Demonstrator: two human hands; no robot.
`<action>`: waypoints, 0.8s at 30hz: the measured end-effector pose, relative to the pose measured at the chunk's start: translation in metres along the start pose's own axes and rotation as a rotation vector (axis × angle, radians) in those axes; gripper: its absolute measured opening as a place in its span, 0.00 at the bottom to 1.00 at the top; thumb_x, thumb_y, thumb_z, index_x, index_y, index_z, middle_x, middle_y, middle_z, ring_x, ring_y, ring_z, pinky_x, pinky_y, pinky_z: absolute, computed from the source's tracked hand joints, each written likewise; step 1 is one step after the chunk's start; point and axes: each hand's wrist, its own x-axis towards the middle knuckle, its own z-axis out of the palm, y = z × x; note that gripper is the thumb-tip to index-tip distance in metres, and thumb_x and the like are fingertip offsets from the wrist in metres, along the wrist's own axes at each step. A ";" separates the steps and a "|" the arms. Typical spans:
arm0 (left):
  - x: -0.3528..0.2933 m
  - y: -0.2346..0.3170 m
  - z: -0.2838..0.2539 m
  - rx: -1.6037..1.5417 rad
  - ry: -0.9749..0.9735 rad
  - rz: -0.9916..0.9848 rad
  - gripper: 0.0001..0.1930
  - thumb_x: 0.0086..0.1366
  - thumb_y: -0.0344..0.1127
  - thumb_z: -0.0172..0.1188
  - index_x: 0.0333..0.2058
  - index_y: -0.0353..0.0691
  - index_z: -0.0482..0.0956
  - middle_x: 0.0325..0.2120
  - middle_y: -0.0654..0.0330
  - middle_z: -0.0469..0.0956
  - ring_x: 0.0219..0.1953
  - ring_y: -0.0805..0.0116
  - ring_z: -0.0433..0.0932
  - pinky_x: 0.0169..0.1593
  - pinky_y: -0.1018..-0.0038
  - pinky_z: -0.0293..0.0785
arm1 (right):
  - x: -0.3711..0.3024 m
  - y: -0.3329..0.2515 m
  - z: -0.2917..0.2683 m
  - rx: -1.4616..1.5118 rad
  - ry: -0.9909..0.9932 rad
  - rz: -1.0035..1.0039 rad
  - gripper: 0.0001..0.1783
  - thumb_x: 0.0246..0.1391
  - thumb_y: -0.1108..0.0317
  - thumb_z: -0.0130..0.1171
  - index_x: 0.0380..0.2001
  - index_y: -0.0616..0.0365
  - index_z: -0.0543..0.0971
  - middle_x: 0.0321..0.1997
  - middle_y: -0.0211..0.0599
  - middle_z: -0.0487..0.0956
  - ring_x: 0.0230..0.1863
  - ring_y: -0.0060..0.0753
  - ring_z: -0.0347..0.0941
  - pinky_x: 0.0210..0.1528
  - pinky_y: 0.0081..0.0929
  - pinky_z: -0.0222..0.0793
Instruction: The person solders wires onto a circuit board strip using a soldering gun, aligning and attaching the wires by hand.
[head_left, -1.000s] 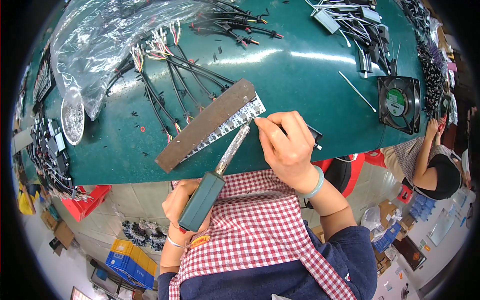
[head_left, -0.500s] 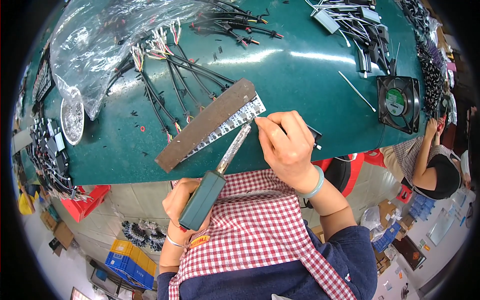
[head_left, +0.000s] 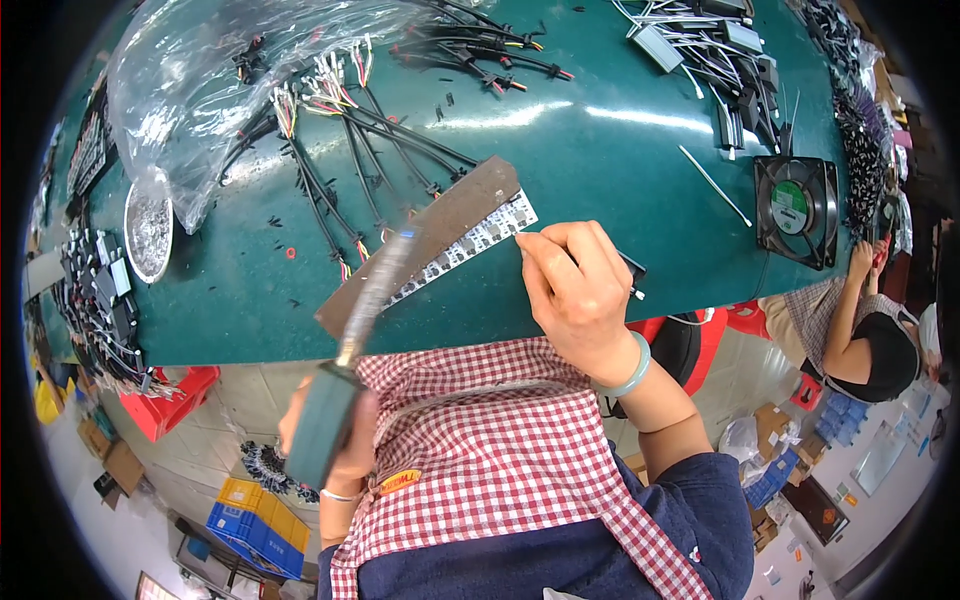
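Observation:
My left hand [head_left: 357, 452] is wrapped round the green handle of a soldering iron [head_left: 326, 422], smeared by motion. The iron's metal barrel points up and away, crossing in front of the left half of a brown bar [head_left: 455, 213]. Along the bar's near side shows a white circuit board strip [head_left: 470, 246] with dark parts in a row, partly covered by the bar. Close to the strip's right end, my right hand [head_left: 585, 285] is closed in a pinch, thumb against forefinger. Whatever it holds is too small to make out.
Black cables [head_left: 330, 200] with stripped coloured wires lie beyond the bar, beside a clear plastic bag [head_left: 165, 90]. A white bowl [head_left: 150, 240] stands left. A black fan [head_left: 795, 210] and white-cabled boxes [head_left: 740, 40] are at right. A co-worker [head_left: 850, 320] sits at far right.
My left hand has swung the soldering iron left and back toward me, its tip leaving the circuit board strip's right end. My right hand stays nearly in place, still pinched.

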 end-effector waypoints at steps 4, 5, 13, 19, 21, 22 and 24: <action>0.004 -0.025 -0.031 0.094 0.582 0.154 0.15 0.58 0.22 0.65 0.44 0.28 0.77 0.37 0.57 0.80 0.34 0.69 0.77 0.36 0.72 0.75 | 0.000 0.000 -0.001 0.012 0.001 0.013 0.14 0.38 0.86 0.67 0.32 0.62 0.80 0.27 0.37 0.74 0.27 0.37 0.72 0.26 0.29 0.68; 0.014 -0.032 -0.050 0.121 0.675 0.218 0.14 0.58 0.22 0.65 0.44 0.28 0.78 0.36 0.58 0.80 0.31 0.70 0.75 0.35 0.74 0.74 | 0.000 0.000 -0.001 0.024 0.000 0.028 0.14 0.39 0.86 0.67 0.32 0.62 0.80 0.27 0.37 0.74 0.27 0.37 0.72 0.26 0.29 0.68; 0.065 -0.066 -0.082 -0.213 0.757 -0.166 0.15 0.59 0.20 0.63 0.45 0.25 0.78 0.33 0.57 0.80 0.22 0.78 0.68 0.26 0.82 0.62 | 0.014 -0.001 -0.015 0.103 -0.119 0.077 0.09 0.42 0.81 0.65 0.30 0.63 0.81 0.29 0.37 0.74 0.30 0.39 0.72 0.31 0.33 0.69; 0.060 -0.046 -0.050 -0.070 0.679 0.052 0.16 0.60 0.18 0.60 0.47 0.21 0.75 0.38 0.51 0.80 0.20 0.78 0.63 0.24 0.83 0.59 | 0.072 0.032 -0.037 0.035 -0.196 0.008 0.06 0.46 0.79 0.63 0.30 0.61 0.81 0.30 0.39 0.76 0.34 0.42 0.75 0.36 0.36 0.73; 0.059 -0.041 -0.044 -0.170 0.736 -0.014 0.16 0.60 0.18 0.59 0.48 0.22 0.74 0.39 0.51 0.79 0.20 0.78 0.63 0.24 0.83 0.59 | 0.101 0.051 -0.028 -0.092 -0.122 -0.042 0.06 0.47 0.78 0.62 0.31 0.60 0.80 0.31 0.38 0.76 0.36 0.42 0.75 0.37 0.37 0.72; 0.056 -0.039 -0.041 -0.278 0.740 -0.063 0.16 0.61 0.18 0.59 0.48 0.22 0.74 0.40 0.51 0.79 0.21 0.78 0.63 0.24 0.82 0.59 | 0.113 0.058 -0.022 -0.166 -0.109 -0.038 0.06 0.47 0.77 0.62 0.32 0.59 0.80 0.32 0.38 0.76 0.38 0.42 0.75 0.39 0.37 0.72; 0.050 -0.038 -0.039 -0.224 0.767 -0.047 0.17 0.62 0.19 0.58 0.50 0.23 0.73 0.42 0.52 0.79 0.22 0.78 0.64 0.24 0.82 0.59 | 0.125 0.066 -0.013 -0.250 -0.141 -0.036 0.07 0.48 0.75 0.63 0.33 0.58 0.80 0.33 0.37 0.76 0.39 0.41 0.74 0.40 0.37 0.71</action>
